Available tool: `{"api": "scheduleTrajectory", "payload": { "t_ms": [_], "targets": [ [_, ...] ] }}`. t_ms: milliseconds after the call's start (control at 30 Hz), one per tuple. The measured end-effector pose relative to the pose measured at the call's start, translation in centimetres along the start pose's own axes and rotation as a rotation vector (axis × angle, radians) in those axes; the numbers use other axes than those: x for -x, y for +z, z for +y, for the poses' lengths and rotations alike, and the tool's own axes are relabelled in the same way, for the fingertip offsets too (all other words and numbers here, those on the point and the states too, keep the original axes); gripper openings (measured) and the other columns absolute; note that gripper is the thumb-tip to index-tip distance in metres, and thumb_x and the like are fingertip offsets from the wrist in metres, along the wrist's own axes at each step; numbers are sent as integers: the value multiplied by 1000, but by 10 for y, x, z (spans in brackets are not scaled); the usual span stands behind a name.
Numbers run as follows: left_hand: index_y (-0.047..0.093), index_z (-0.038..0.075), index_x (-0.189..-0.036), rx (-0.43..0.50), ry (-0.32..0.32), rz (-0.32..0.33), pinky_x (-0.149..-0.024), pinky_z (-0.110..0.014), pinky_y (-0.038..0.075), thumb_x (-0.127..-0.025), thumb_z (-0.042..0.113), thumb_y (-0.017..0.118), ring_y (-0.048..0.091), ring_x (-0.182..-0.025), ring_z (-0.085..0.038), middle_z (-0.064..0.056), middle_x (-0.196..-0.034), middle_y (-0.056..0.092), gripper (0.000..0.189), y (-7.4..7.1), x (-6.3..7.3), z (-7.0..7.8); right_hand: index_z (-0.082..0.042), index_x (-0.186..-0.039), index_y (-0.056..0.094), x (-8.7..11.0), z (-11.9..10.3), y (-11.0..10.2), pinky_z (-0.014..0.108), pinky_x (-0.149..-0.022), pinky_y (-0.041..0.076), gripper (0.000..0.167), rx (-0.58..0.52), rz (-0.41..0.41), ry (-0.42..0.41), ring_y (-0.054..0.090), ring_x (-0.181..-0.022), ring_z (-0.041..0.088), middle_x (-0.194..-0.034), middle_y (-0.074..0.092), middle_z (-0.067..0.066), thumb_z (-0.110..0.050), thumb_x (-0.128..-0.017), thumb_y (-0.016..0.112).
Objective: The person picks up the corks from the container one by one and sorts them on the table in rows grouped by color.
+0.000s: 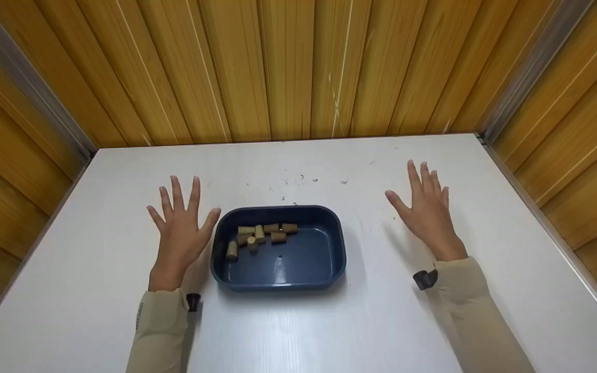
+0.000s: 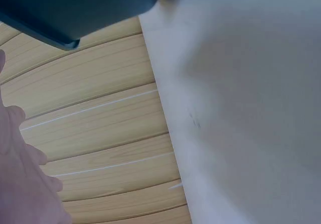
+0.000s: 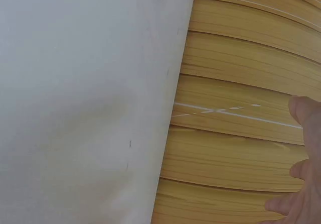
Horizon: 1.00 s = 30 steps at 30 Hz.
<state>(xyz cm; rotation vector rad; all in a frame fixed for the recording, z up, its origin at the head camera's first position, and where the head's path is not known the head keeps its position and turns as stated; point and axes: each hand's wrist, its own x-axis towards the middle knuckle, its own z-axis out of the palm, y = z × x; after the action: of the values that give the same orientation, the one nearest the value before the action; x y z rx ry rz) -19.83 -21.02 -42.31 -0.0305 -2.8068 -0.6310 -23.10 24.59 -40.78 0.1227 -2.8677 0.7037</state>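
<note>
A dark blue rectangular tray with rounded corners sits on the white table, and several cork stoppers lie in its left and back part. My left hand is spread just left of the tray, its thumb beside the tray's left wall in the head view. Off to the right, away from the tray, my right hand is held with straight fingers and the thumb out. Neither hand holds anything. In the left wrist view the tray's wall fills the upper left corner.
The white table has small dark marks behind the tray. Yellow wood-look panels rise at the table's back edge and on both sides, with grey metal corner posts. Both sleeves carry a black wrist piece.
</note>
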Motion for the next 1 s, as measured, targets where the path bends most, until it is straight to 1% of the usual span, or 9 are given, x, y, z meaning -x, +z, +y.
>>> {"api": "scheduleTrajectory", "payload": {
  "t_ms": [133, 233, 367, 467, 500, 600, 767, 833, 1000],
  "targets": [
    [1, 26, -156, 158, -42, -65, -111, -67, -15, -96, 56, 39, -17, -147, -38, -12, -161, -15, 76, -3, 0, 3, -14, -156, 8, -5, -11, -6, 67, -114, 8, 86, -110, -70, -4, 6, -147, 44, -160, 7, 21, -58, -93, 47],
    [0, 26, -156, 325, -62, -89, -114, -61, -15, -98, 51, 39, -15, -148, -33, -9, -162, -13, 73, -4, 2, 4, -14, -155, 14, -9, -22, -10, 62, -116, 16, 83, -193, -127, -13, 12, -147, 40, -160, 14, 17, -57, -93, 48],
    [5, 29, -155, 592, -78, -110, -120, -55, -4, -100, 45, 39, -5, -150, -25, -1, -163, -4, 67, -4, 5, 4, -15, -153, 26, -15, -39, -12, 56, -115, 27, 74, -272, -189, -37, 27, -144, 36, -157, 27, 14, -52, -93, 51],
    [9, 31, -155, 786, -98, -143, -120, -56, 6, -101, 41, 40, 2, -151, -21, 3, -163, 3, 63, -1, 8, 2, -16, -149, 36, -18, -53, -11, 53, -112, 34, 68, -325, -227, -64, 38, -138, 34, -153, 36, 12, -48, -93, 56],
    [10, 32, -155, 838, -110, -159, -120, -57, 6, -101, 41, 39, 5, -151, -20, 4, -163, 6, 62, 0, 10, 2, -16, -148, 39, -20, -58, -11, 51, -112, 36, 65, -344, -239, -76, 41, -137, 33, -151, 39, 12, -46, -92, 57],
    [9, 26, -156, 1025, -114, -188, -121, -54, 3, -102, 33, 36, 9, -150, -22, -1, -163, 9, 60, 5, 13, -2, -14, -142, 47, -25, -72, -6, 47, -111, 38, 59, -397, -280, -112, 47, -132, 30, -145, 48, 11, -41, -92, 61],
    [5, 11, -156, 1332, -67, -223, -123, -42, 0, -103, 21, 27, 11, -150, -27, -13, -161, 14, 58, 16, 17, -11, -12, -132, 58, -34, -92, 4, 45, -104, 46, 47, -421, -389, -151, 56, -123, 28, -134, 58, 10, -33, -90, 65],
    [6, 8, -155, 1411, -61, -242, -124, -40, 2, -103, 20, 25, 12, -150, -27, -15, -161, 14, 56, 21, 18, -14, -12, -128, 62, -37, -99, 8, 45, -102, 48, 43, -417, -441, -165, 58, -120, 26, -132, 60, 9, -31, -90, 66],
    [16, 7, -154, 1571, -133, -270, -123, -34, 8, -103, 18, 28, 20, -148, -18, -11, -160, 20, 53, 32, 23, -17, -11, -123, 65, -44, -115, 21, 42, -100, 50, 38, -432, -558, -223, 62, -115, 23, -126, 64, 8, -26, -88, 69]
  ]
}}
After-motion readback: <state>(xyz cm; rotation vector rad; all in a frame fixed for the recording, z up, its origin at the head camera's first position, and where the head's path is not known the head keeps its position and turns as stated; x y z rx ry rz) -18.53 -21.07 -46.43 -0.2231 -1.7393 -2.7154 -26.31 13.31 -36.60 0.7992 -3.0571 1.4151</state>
